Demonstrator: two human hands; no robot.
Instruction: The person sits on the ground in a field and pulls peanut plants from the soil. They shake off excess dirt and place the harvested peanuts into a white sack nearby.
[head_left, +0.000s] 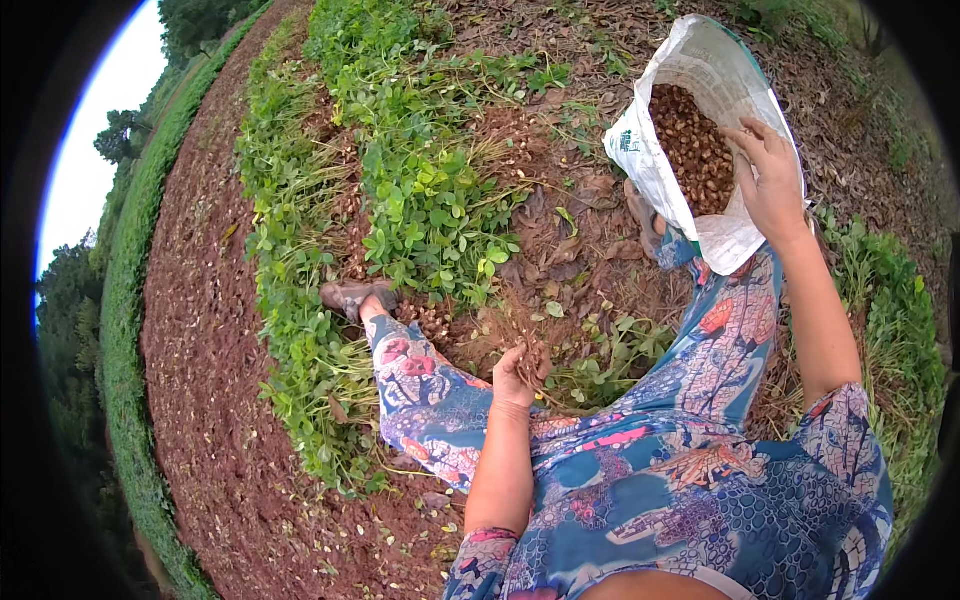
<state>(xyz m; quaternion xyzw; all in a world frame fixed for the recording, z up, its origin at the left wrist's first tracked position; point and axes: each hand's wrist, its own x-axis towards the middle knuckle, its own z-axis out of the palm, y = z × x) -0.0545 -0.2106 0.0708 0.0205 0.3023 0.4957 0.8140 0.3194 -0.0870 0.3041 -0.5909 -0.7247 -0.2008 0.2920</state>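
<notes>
My left hand (514, 376) is closed around the root ends of a bunch of pulled peanut plants (531, 361), whose leaves seem to lie between my legs. At the mouth of a white woven sack (645, 139), my right hand (766, 176) has its fingers spread, with no object visible in it. Inside the sack is a heap of soil-covered peanuts (694, 150). My right palm is turned away, so it is partly hidden. The sack rests by my right leg, its mouth towards me.
Rows of uprooted peanut plants (427, 187) lie ahead and to the left, with roots and pods showing. My shoe (358, 298) is among them. Dry leaves (566, 251) cover soil between my legs. More green plants (889, 300) are at the right; bare reddish soil (210, 300) stretches left.
</notes>
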